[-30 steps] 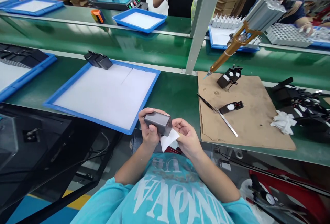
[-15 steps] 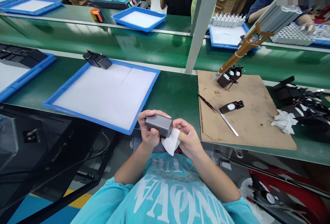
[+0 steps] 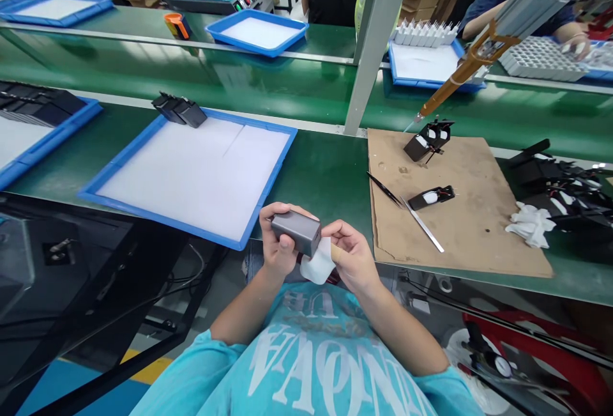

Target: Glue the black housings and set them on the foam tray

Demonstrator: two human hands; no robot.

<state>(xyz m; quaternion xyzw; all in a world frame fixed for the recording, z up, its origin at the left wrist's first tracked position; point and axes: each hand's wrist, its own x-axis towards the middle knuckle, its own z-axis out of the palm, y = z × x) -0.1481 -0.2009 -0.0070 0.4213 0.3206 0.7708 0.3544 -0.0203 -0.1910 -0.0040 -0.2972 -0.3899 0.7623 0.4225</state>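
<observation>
A dark grey rectangular case (image 3: 297, 232) is tilted in front of my body, just off the bench edge. My left hand (image 3: 278, 246) wraps round its left end, thumb on the near face and fingers over the top. At the case's right end, my right hand (image 3: 352, 255) pinches a white cloth or wipe (image 3: 318, 264), which hangs below the case. A tan band circles one of my right fingers. Whether the wipe touches the case's end face, I cannot tell. The underside of the case is hidden.
A blue-rimmed tray (image 3: 249, 224) lies left, black cases (image 3: 184, 112) at its back corner. On cardboard (image 3: 460, 237) at right are tweezers (image 3: 384, 188), a metal strip (image 3: 425, 229) and black units (image 3: 431, 197). A dispenser (image 3: 453, 90) hangs above; crumpled tissue (image 3: 530, 224) lies beside a black pile.
The white wipe has shifted and bunched up slightly at the case's right end. Both hands keep their hold. The hanging dispenser has swung a little up and to the right.
</observation>
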